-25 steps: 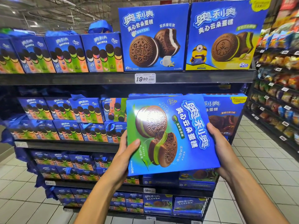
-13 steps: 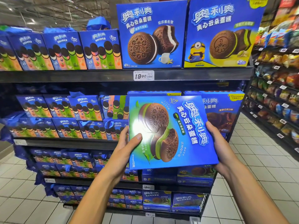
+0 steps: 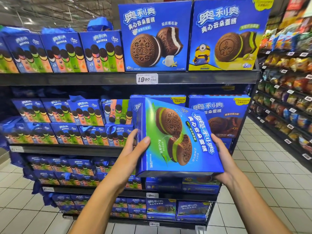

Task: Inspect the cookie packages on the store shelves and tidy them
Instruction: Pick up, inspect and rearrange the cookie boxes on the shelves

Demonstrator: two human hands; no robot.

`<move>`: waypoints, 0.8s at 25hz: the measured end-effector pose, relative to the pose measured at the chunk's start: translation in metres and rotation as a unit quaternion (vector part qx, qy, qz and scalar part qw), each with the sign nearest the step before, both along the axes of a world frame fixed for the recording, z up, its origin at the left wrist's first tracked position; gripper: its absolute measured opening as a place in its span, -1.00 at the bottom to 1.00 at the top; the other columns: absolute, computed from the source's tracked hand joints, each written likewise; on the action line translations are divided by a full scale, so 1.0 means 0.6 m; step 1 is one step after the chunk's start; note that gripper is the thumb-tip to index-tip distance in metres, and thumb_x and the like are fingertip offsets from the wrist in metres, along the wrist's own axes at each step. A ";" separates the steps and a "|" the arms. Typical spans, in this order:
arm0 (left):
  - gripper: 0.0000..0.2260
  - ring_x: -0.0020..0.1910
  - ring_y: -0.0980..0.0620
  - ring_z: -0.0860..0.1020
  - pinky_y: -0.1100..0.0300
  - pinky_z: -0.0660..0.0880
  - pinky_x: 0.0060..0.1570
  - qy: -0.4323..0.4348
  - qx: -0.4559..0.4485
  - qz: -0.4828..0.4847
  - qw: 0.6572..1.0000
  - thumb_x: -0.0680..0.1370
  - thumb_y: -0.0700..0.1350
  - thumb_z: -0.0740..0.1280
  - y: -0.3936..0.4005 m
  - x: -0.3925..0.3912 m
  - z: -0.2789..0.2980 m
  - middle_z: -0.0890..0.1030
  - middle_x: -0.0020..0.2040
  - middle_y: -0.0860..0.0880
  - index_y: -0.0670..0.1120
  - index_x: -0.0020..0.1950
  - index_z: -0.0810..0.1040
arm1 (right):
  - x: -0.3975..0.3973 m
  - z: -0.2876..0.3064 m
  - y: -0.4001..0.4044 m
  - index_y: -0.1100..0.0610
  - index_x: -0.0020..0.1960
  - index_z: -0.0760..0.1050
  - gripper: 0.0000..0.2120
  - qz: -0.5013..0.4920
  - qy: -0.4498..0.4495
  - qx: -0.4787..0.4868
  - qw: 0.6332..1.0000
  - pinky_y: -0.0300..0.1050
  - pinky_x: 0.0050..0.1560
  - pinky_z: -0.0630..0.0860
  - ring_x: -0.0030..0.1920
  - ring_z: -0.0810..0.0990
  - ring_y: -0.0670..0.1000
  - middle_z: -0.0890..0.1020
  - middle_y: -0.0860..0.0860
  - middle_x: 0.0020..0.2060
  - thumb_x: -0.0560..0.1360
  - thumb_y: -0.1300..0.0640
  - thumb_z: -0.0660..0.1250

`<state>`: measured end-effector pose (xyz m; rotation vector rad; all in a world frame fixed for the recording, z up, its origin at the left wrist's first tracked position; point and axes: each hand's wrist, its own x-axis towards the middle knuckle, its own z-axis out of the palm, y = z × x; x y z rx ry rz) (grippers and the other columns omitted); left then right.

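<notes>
I hold a flat blue and green cookie box (image 3: 175, 137) in front of the second shelf, turned sideways so its print runs downward. My left hand (image 3: 133, 149) grips its left edge, thumb on the front face. My right hand (image 3: 221, 152) grips its right edge from behind and below. Behind the box stand two more blue boxes, one mostly hidden (image 3: 140, 105) and a chocolate one (image 3: 224, 115). On the top shelf (image 3: 101, 78) stand a white-cream box (image 3: 155, 36) and a minion box (image 3: 226, 34).
Smaller multi-flavour cookie packs (image 3: 64, 51) fill the left of each shelf, some with blue ribbon handles. Lower shelves (image 3: 168, 193) carry stacked flat boxes. A snack aisle (image 3: 287, 98) runs along the right, with white tiled floor (image 3: 263, 179) between.
The box has moved slightly right and closer to the shelf, its left side tilting so the side panel shows. Both hands have kept their grip.
</notes>
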<state>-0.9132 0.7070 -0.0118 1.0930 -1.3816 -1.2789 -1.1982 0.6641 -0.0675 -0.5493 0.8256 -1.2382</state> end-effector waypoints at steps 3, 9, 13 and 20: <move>-0.19 0.21 0.28 0.56 0.37 0.53 0.08 -0.011 -0.019 -0.012 1.000 0.33 0.39 0.42 0.008 -0.008 0.007 0.55 0.27 0.30 0.27 0.51 0.19 | -0.007 -0.011 -0.004 0.10 -0.09 0.75 -0.54 -0.003 -0.002 0.006 1.000 0.02 -0.10 0.68 -0.12 0.76 0.09 0.75 0.10 0.03 0.26 -0.25 0.52; -0.09 0.26 0.08 0.58 -0.07 0.46 0.33 -0.039 -0.035 -0.004 0.999 0.21 0.47 0.45 0.011 -0.020 0.015 0.50 0.38 0.12 0.26 0.47 0.22 | -0.008 -0.029 -0.006 0.13 -0.04 0.75 -0.59 0.001 -0.039 0.030 0.999 0.05 -0.09 0.69 -0.11 0.76 0.11 0.74 0.12 0.04 0.40 -0.21 0.45; 0.02 0.31 0.12 0.52 -0.03 0.41 0.37 -0.115 -0.041 0.034 0.992 0.12 0.60 0.34 0.007 -0.025 0.032 0.45 0.40 0.14 0.23 0.50 0.20 | -0.001 -0.036 -0.003 0.13 -0.03 0.74 -0.59 0.003 -0.039 0.054 0.998 0.12 0.08 0.63 -0.13 0.75 0.13 0.75 0.12 0.00 0.43 -0.21 0.42; -0.38 0.39 0.23 0.40 -0.02 0.33 0.43 -0.080 -0.061 -0.026 0.995 0.17 0.54 0.39 0.020 -0.027 0.058 0.33 0.38 0.34 0.68 0.15 0.19 | 0.016 -0.033 -0.004 0.15 0.01 0.74 -0.58 0.013 -0.074 0.060 0.995 0.14 -0.02 0.67 -0.13 0.74 0.17 0.75 0.14 0.00 0.51 -0.18 0.34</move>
